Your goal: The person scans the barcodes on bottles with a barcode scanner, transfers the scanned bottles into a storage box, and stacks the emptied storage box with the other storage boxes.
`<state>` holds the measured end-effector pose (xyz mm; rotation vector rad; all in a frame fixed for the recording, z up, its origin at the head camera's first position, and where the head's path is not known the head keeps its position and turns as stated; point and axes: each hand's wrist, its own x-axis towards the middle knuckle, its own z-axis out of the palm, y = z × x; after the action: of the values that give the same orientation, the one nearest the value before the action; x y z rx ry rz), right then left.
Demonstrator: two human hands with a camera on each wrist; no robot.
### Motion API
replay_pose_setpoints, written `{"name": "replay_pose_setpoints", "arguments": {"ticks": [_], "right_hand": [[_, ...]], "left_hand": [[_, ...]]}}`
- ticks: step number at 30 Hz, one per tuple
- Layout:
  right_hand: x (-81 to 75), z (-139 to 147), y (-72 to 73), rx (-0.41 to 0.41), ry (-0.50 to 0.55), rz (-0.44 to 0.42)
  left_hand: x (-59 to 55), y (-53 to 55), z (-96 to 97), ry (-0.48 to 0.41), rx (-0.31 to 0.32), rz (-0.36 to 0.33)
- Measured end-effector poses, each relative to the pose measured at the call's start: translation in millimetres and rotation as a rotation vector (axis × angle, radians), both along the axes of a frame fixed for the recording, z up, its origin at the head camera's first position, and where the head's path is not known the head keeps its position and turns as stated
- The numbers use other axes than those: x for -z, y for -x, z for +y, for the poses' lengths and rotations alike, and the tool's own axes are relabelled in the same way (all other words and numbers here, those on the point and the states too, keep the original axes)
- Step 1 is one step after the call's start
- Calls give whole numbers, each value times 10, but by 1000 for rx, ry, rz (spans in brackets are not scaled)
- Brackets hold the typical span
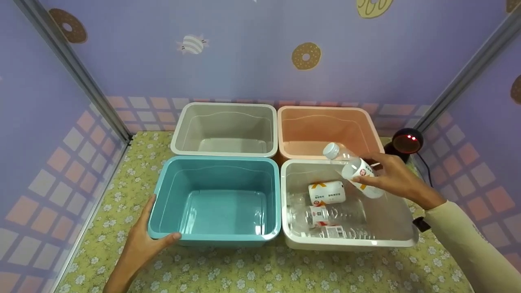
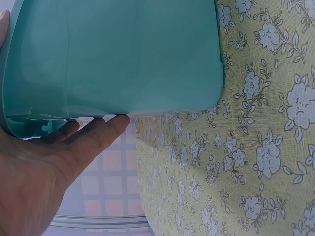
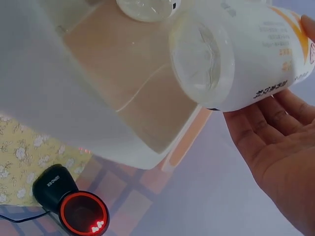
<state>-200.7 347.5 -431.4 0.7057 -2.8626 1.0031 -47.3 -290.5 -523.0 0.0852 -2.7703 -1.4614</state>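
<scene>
In the head view my right hand [image 1: 388, 177] grips a clear plastic bottle [image 1: 362, 173] with a white cap and a white-and-orange label. The bottle tilts over the front right whitish bin [image 1: 350, 243], its cap toward the upper left. Its base faces the camera in the right wrist view [image 3: 206, 59]. Inside that bin lie several bottles: a white-labelled one [image 1: 327, 192] and clear ones [image 1: 319, 215] below it. My left hand [image 1: 140, 240] rests on the near left corner of the teal bin [image 1: 220, 237], thumb along the front rim; straight fingers [image 2: 98, 135] touch its outer side.
Behind stand a grey bin [image 1: 224, 154] and an orange bin [image 1: 325, 109], with rims close together. A black device with red lights [image 1: 408, 140] and a cord is at the right. Floral cloth [image 1: 228, 268] covers the table; patterned walls [image 1: 244, 73] enclose it.
</scene>
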Motion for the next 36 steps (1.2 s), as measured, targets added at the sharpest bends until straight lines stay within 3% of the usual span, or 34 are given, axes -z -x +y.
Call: {"name": "replay_pose_setpoints", "arguments": {"ticks": [5,23,36], "right_hand": [[-27,35,-9,22,15,70],[-172,208,-7,192,42,139],[-218,387,10,256,44,135]], "left_hand": [[-3,-4,0,3,-2,0],[-2,7,-17,-12,-4,-40],[3,-8,2,-28,-12,-26]]}}
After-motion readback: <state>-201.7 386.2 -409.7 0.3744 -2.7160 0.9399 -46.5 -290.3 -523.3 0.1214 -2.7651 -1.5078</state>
